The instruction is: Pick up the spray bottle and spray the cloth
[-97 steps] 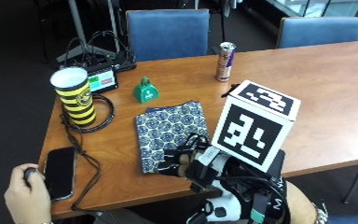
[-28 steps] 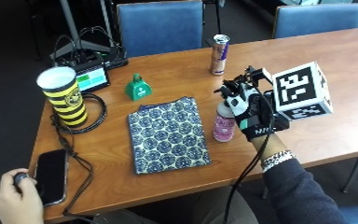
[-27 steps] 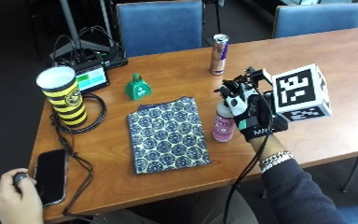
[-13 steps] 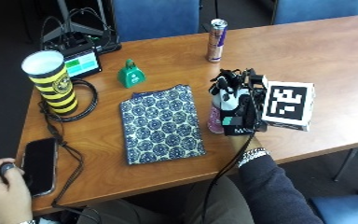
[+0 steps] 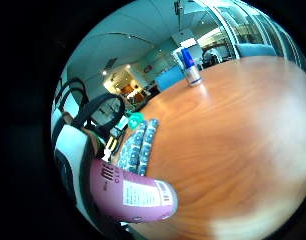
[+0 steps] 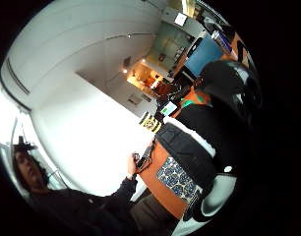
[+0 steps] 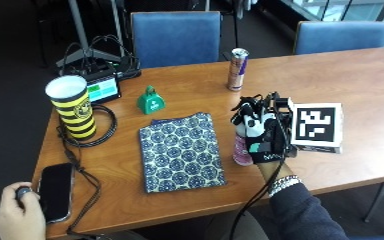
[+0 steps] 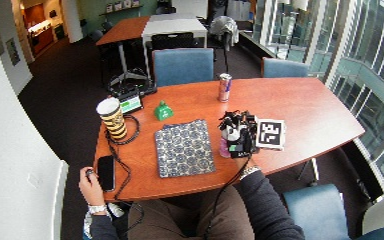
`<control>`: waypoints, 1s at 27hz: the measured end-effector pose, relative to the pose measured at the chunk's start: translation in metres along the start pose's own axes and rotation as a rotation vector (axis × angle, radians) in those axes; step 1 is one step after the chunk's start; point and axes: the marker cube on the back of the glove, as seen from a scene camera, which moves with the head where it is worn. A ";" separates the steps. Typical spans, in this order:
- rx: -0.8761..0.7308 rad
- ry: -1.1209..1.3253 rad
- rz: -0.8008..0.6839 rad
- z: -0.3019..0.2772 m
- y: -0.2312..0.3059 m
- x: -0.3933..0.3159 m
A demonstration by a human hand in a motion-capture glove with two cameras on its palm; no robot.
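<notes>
Right now the gloved right hand [image 7: 262, 132] is wrapped around the pink spray bottle [image 7: 242, 149], fingers curled over its upper part and head, with the bottle upright just to the right of the patterned cloth [image 7: 181, 156] on the wooden worktop [image 7: 352, 85]. From the outside view I cannot tell whether the base touches the wood or hangs just above it; the little-finger palm view shows the labelled pink body [image 5: 130, 195] close against the palm, with the folded cloth [image 5: 138, 145] lying beyond it.

To do this step well, I would say the grip needs settling first: one finger should find the trigger while the rest hold the neck, and I cannot see from here where the nozzle is facing. It wants turning left, toward the middle of the cloth, before any squeeze. A small lift and a slight tilt down over the fabric should keep the mist on the pattern and off the bare wood.

The risks lie on the far and left sides. The green bell [image 7: 151, 99] sits just beyond the cloth's far edge, the striped cup [image 7: 74, 106] and the phone [image 7: 56, 191] farther left, so a low, short aim looks safer. The can [image 7: 236, 69] stands well apart, on the far side.

The bare left hand [image 7: 19, 216] rests at the near left corner beside the phone.
</notes>
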 end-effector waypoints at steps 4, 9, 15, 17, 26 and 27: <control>-0.097 0.057 0.014 -0.013 -0.014 -0.016; -0.310 0.145 -0.062 -0.021 -0.052 -0.045; -0.617 0.277 -0.131 -0.011 -0.077 -0.074; -0.725 0.352 -0.161 -0.004 -0.079 -0.078; -1.093 0.672 -0.210 0.039 -0.044 -0.067; -1.125 0.691 -0.208 0.044 -0.039 -0.065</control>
